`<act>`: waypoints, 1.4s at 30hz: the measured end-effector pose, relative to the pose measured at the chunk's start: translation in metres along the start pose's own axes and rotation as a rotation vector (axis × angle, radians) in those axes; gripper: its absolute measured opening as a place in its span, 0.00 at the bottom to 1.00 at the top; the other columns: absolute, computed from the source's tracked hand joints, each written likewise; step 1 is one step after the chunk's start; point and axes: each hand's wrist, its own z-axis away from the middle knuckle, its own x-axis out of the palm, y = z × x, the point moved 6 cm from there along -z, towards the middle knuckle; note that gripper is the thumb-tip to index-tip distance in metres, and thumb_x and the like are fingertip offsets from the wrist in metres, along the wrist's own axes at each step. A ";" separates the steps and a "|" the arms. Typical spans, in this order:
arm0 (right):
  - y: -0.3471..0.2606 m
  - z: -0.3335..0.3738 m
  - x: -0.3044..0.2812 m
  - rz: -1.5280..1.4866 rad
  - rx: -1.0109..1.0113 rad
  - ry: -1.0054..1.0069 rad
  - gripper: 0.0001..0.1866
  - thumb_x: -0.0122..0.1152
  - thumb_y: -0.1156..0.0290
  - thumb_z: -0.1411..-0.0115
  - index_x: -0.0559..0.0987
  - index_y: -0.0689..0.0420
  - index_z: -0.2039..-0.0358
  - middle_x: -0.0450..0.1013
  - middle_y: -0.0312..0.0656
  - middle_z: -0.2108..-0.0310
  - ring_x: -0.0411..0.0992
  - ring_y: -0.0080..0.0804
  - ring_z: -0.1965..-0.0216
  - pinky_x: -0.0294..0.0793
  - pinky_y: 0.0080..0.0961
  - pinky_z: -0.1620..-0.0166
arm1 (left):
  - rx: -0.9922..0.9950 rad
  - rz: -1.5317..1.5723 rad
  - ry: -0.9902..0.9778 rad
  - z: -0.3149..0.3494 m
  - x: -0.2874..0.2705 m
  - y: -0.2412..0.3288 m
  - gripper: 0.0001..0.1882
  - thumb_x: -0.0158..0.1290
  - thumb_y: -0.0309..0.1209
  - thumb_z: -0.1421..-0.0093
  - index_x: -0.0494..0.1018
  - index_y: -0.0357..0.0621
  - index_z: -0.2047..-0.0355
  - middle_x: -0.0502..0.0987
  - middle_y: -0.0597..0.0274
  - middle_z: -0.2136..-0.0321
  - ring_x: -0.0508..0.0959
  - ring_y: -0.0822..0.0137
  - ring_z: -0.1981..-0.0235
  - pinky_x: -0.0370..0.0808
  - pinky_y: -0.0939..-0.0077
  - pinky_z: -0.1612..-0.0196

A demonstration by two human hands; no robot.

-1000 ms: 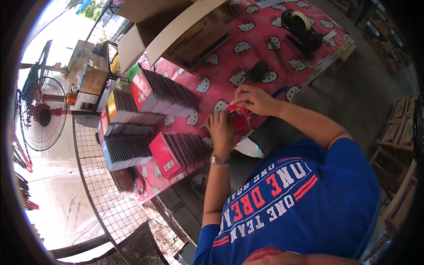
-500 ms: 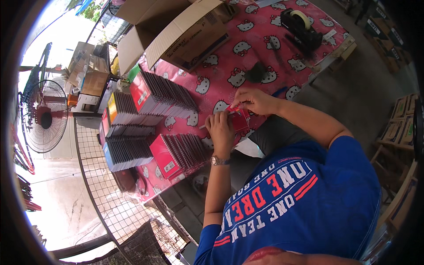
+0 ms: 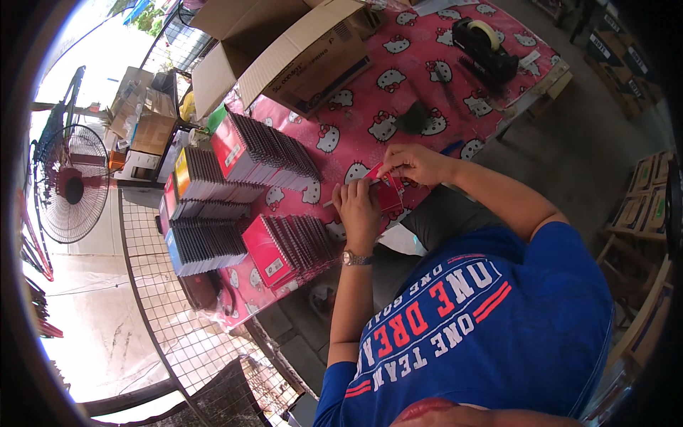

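Observation:
Close to the table's near edge lies a small red notebook (image 3: 388, 196), partly covered by both hands. My left hand (image 3: 357, 204) is closed over its left side, fingers bent around a thin pale stick (image 3: 328, 204) that pokes out left of the hand. My right hand (image 3: 413, 164) pinches at the notebook's far edge, thumb and fingertips together; exactly what is between them is too small to tell. To the left stand spiral-bound notebooks in rows: a red-covered row (image 3: 274, 249) nearest, a blue-covered row (image 3: 203, 247), a yellow-covered row (image 3: 206, 178) and another red-covered row (image 3: 263, 151).
An open cardboard box (image 3: 320, 71) stands at the far side of the pink patterned tablecloth (image 3: 370, 92). A black tape dispenser (image 3: 487, 53) sits far right, with a dark green object (image 3: 413, 117) nearer. A fan (image 3: 71, 185) and wire mesh (image 3: 156, 285) are at left.
Both hands stay at the red notebook with almost no movement. The view has shifted very slightly; the rows and the box stand as before.

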 end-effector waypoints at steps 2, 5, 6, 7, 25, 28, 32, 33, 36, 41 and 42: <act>0.010 -0.001 0.007 0.057 0.133 -0.102 0.13 0.57 0.75 0.40 0.78 0.56 0.53 0.71 0.45 0.58 0.73 0.42 0.57 0.72 0.33 0.54 | -0.015 -0.023 0.027 -0.001 0.000 0.003 0.14 0.52 0.28 0.43 0.70 0.43 0.55 0.74 0.57 0.61 0.72 0.56 0.55 0.57 0.51 0.39; -0.013 0.003 0.010 0.339 0.104 -0.003 0.19 0.58 0.70 0.39 0.73 0.55 0.47 0.73 0.48 0.60 0.74 0.44 0.58 0.73 0.37 0.56 | 0.005 -0.074 0.037 0.000 -0.004 0.013 0.15 0.51 0.30 0.41 0.69 0.44 0.54 0.75 0.55 0.60 0.73 0.55 0.54 0.57 0.50 0.40; -0.011 0.002 0.011 0.336 0.106 -0.001 0.19 0.58 0.70 0.39 0.73 0.55 0.47 0.73 0.48 0.60 0.74 0.44 0.58 0.73 0.37 0.56 | 0.006 -0.075 0.033 0.001 -0.003 0.014 0.15 0.51 0.30 0.41 0.69 0.44 0.54 0.75 0.55 0.60 0.73 0.55 0.54 0.57 0.50 0.40; -0.009 -0.001 0.010 0.302 0.077 0.022 0.21 0.58 0.68 0.39 0.70 0.55 0.45 0.74 0.48 0.63 0.75 0.45 0.59 0.73 0.37 0.57 | -0.001 -0.082 0.036 0.002 -0.003 0.014 0.15 0.52 0.31 0.41 0.69 0.44 0.54 0.75 0.55 0.60 0.73 0.54 0.54 0.56 0.49 0.40; 0.111 -0.014 -0.053 1.058 0.309 -0.117 0.25 0.66 0.56 0.51 0.77 0.59 0.56 0.69 0.52 0.48 0.64 0.52 0.43 0.55 0.52 0.36 | -0.074 0.143 0.074 0.010 -0.016 -0.004 0.15 0.61 0.30 0.49 0.72 0.45 0.61 0.73 0.54 0.60 0.70 0.48 0.53 0.63 0.52 0.45; 0.052 -0.030 -0.043 0.663 0.316 -0.159 0.25 0.65 0.60 0.53 0.77 0.60 0.55 0.73 0.51 0.53 0.69 0.48 0.47 0.62 0.43 0.40 | -0.105 0.091 0.059 0.018 -0.017 -0.020 0.17 0.64 0.30 0.52 0.72 0.45 0.62 0.72 0.54 0.60 0.70 0.47 0.54 0.65 0.53 0.49; -0.002 -0.029 0.004 -0.811 0.280 -0.499 0.23 0.62 0.68 0.55 0.79 0.59 0.55 0.77 0.48 0.57 0.75 0.36 0.56 0.71 0.28 0.52 | -0.069 0.129 0.074 0.013 -0.013 -0.014 0.17 0.65 0.28 0.56 0.73 0.45 0.64 0.72 0.56 0.64 0.70 0.50 0.57 0.66 0.57 0.52; -0.009 -0.033 0.000 -0.811 0.281 -0.490 0.23 0.62 0.68 0.55 0.79 0.59 0.55 0.77 0.48 0.57 0.75 0.36 0.56 0.71 0.28 0.52 | -0.063 0.132 0.069 0.012 -0.010 -0.013 0.17 0.65 0.28 0.56 0.73 0.45 0.64 0.72 0.56 0.64 0.70 0.50 0.57 0.66 0.57 0.52; 0.004 -0.033 -0.011 0.118 0.509 -0.621 0.26 0.62 0.67 0.56 0.81 0.58 0.53 0.77 0.48 0.52 0.75 0.32 0.55 0.71 0.27 0.52 | -0.040 0.144 0.105 0.008 -0.014 -0.014 0.18 0.65 0.27 0.58 0.74 0.45 0.65 0.72 0.56 0.65 0.70 0.50 0.58 0.67 0.57 0.52; 0.013 -0.040 -0.004 0.072 0.460 -0.662 0.29 0.63 0.67 0.58 0.80 0.62 0.52 0.74 0.47 0.47 0.72 0.30 0.50 0.69 0.26 0.49 | -0.084 0.155 0.082 0.010 -0.013 -0.020 0.19 0.66 0.29 0.59 0.74 0.45 0.65 0.71 0.57 0.65 0.70 0.51 0.58 0.67 0.56 0.53; 0.016 -0.038 -0.003 0.073 0.458 -0.662 0.29 0.63 0.67 0.58 0.80 0.62 0.52 0.74 0.47 0.47 0.72 0.30 0.50 0.69 0.26 0.49 | -0.084 0.153 0.084 0.009 -0.014 -0.020 0.19 0.66 0.29 0.59 0.74 0.45 0.65 0.71 0.57 0.65 0.70 0.51 0.58 0.67 0.56 0.53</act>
